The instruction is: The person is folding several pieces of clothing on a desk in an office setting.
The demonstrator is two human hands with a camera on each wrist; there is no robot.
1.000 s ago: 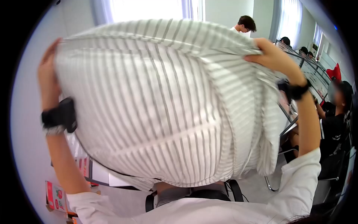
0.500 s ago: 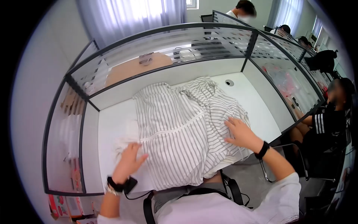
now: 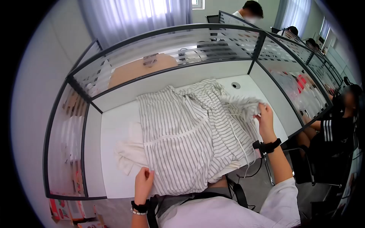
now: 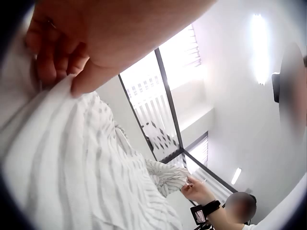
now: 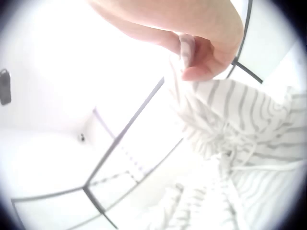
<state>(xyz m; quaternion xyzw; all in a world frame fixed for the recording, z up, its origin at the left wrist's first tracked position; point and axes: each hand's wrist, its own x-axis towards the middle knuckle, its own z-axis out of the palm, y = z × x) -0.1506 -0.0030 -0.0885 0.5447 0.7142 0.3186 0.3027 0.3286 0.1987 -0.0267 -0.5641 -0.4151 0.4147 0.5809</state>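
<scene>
A white garment with grey stripes (image 3: pixel 175 140) lies spread over the white desk, its lower edge at the desk's front. My right hand (image 3: pixel 265 119) pinches a bunched part of it and holds that part raised at the right; a white drawstring hangs below. In the right wrist view the thumb and fingers of my right hand (image 5: pixel 206 52) grip the striped cloth (image 5: pixel 240 105). At the front left edge, my left hand (image 3: pixel 144 185) pinches the garment's border, and the left wrist view shows the fingers of this hand (image 4: pixel 62 52) on the cloth (image 4: pixel 81 158).
A plain cream cloth (image 3: pixel 131 152) sticks out from under the garment on the left. Dark-framed partitions (image 3: pixel 163 28) surround the desk (image 3: pixel 118 186), which has a round cable hole (image 3: pixel 235 85) at the back right. A seated person (image 3: pixel 338 129) is to the right; boxes (image 3: pixel 70 209) stand at lower left.
The garment came down from in front of me onto the desk. My right hand has since lifted a bunched part at the right, and my left hand has moved down to the front edge.
</scene>
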